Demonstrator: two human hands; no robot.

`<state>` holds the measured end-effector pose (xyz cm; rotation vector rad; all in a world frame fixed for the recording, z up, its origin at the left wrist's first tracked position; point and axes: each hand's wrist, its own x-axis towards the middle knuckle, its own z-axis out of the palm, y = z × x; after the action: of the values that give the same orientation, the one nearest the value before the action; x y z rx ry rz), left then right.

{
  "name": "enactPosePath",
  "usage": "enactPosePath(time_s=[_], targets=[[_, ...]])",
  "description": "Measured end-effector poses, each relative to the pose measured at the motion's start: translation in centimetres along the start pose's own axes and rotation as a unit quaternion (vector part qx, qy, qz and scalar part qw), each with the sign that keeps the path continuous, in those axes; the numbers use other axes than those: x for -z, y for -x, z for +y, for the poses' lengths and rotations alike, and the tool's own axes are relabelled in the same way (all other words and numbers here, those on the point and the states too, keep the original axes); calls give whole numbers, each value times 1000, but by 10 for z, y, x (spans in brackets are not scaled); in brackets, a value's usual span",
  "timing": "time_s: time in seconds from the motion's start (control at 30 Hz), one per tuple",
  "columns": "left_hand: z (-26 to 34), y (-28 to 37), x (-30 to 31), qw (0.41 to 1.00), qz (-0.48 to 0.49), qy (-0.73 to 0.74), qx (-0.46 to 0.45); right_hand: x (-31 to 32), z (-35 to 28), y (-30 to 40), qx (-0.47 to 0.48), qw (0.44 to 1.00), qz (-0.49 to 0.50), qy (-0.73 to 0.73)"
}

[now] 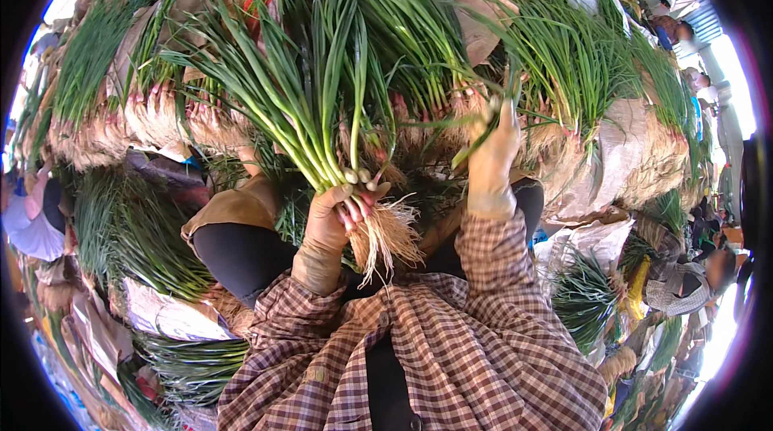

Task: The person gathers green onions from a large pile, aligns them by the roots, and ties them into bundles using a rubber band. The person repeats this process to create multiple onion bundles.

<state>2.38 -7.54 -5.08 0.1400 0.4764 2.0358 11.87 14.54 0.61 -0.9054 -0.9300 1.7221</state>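
My left hand [329, 222], in a pale, soiled glove, grips a bunch of green onions [314, 129] just above the roots. Its leaves fan away from me, and its stringy pale roots [383, 237] hang toward my lap. White and pinkish stem ends show around my fingers. Raised to the right of the bunch, my right hand [496, 159] is also gloved, its fingers blurred by motion. Some loose green leaves [474, 144] are pinched in it. Both sleeves are brown-and-white checked cloth.
A long heap of green onions [567, 62] lies across the far side, roots facing me. More bunches [139, 231] are stacked at left, and others [583, 298] at right. Sacking [610, 153] is draped between them. Another person [682, 286] sits at the right edge.
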Motion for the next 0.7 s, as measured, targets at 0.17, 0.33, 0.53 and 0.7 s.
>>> enactPosePath(time_s=[0.17,0.33,0.53,0.7], targets=[[-3,0,9,1000,1,20,9,117,113,44,61,744,-376,549],[0,2,7,1000,0,-19,22,26,67,51,-223,887,-254,315],[6,2,4,996,25,-86,-14,-18,15,0,-100,962,-191,170],[12,2,-10,998,-47,29,-11,65,-119,-92,203,906,-28,371]])
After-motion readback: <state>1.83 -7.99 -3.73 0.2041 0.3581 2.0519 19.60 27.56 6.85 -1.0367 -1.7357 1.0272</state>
